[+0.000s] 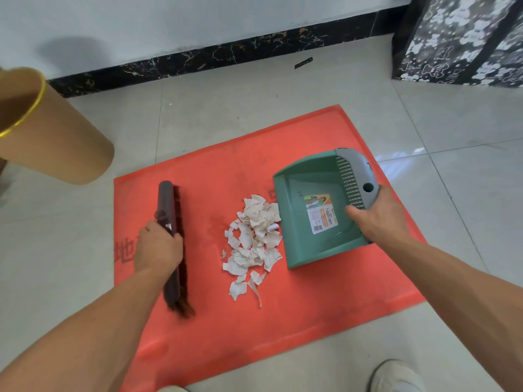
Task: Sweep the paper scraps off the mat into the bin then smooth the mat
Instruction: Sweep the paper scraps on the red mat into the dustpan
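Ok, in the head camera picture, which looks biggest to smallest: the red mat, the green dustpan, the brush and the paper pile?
1. red mat
2. green dustpan
3. paper pile and brush look close: the pile is wider, the brush longer and thinner, so I won't rank those two.

A black bear-print box stands near dark marble skirting, a white shoe on the tiles

Bright, even light; wide-angle bend.
Glare glints on the floor right of the mat; a soft shadow lies on the wall; the skirting bows; the brush is blurred at its near end.
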`<action>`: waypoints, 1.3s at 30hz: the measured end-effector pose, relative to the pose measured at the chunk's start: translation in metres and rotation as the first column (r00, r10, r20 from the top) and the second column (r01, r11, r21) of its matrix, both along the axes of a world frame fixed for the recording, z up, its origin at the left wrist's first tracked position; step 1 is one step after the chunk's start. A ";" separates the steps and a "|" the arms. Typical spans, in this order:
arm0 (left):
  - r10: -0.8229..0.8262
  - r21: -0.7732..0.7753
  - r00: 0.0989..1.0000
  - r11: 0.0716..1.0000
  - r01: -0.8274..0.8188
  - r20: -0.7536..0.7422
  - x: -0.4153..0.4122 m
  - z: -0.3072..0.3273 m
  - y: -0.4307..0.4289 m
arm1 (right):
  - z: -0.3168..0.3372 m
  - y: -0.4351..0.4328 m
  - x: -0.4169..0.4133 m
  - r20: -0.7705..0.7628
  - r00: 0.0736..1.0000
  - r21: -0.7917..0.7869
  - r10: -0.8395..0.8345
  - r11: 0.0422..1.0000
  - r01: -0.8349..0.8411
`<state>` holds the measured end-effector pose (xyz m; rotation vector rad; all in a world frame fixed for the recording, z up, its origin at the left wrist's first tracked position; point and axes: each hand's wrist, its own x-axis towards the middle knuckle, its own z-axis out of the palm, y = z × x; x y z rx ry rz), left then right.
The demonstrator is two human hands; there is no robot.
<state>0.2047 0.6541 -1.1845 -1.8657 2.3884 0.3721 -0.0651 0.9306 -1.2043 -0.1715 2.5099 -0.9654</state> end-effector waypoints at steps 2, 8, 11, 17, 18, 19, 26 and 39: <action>-0.028 0.061 1.000 0.998 0.028 0.000 0.001 -0.005 0.007 | 0.001 0.001 0.000 0.001 1.000 0.000 0.003 1.000 -0.003; -0.105 0.170 0.989 0.978 0.122 -0.104 -0.036 -0.011 0.042 | 0.004 -0.003 0.003 0.015 1.000 -0.001 0.001 1.000 -0.001; -0.134 0.126 0.977 0.980 0.155 -0.164 -0.049 -0.005 0.046 | 0.005 -0.004 0.003 0.017 1.000 0.003 0.000 1.000 0.000; -0.181 -0.028 0.977 0.984 0.179 -0.111 -0.035 0.002 0.024 | 0.006 0.001 0.001 0.014 1.000 -0.013 -0.010 1.000 0.010; -0.158 -0.032 0.984 0.987 0.156 -0.087 -0.030 0.001 0.019 | 0.007 0.002 0.001 0.011 1.000 -0.018 -0.015 1.000 0.015; -0.133 -0.022 0.989 0.991 0.132 -0.060 -0.025 0.000 0.016 | 0.008 0.003 0.001 0.008 1.000 -0.019 -0.019 1.000 0.019; -0.132 0.161 0.986 0.976 0.148 -0.102 -0.047 -0.015 0.050 | 0.007 0.006 0.001 0.017 1.000 -0.002 -0.016 1.000 0.016; -0.166 0.038 0.982 0.985 0.170 -0.086 -0.046 -0.007 0.026 | 0.002 0.004 0.002 0.026 0.999 0.003 0.022 1.000 -0.022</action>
